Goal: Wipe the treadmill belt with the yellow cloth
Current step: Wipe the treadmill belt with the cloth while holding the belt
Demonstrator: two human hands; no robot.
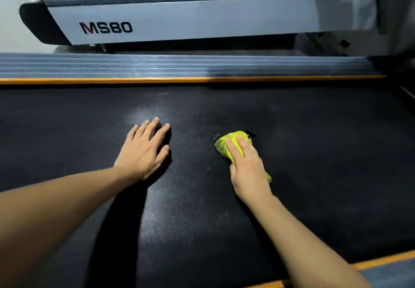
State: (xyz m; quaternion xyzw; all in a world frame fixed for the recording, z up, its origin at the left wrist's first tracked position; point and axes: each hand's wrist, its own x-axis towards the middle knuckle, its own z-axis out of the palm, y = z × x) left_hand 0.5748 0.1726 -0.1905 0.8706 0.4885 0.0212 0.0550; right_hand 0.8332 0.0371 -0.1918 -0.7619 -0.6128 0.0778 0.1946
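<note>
I am working with both forearms bare; no sleeve is reaching into view on either side. My left hand (143, 151) is wearing no glove, ring or watch, and its nails are showing short and unpainted. My right hand (249, 168) is likewise showing no glove, ring, strap or band at the wrist.
</note>
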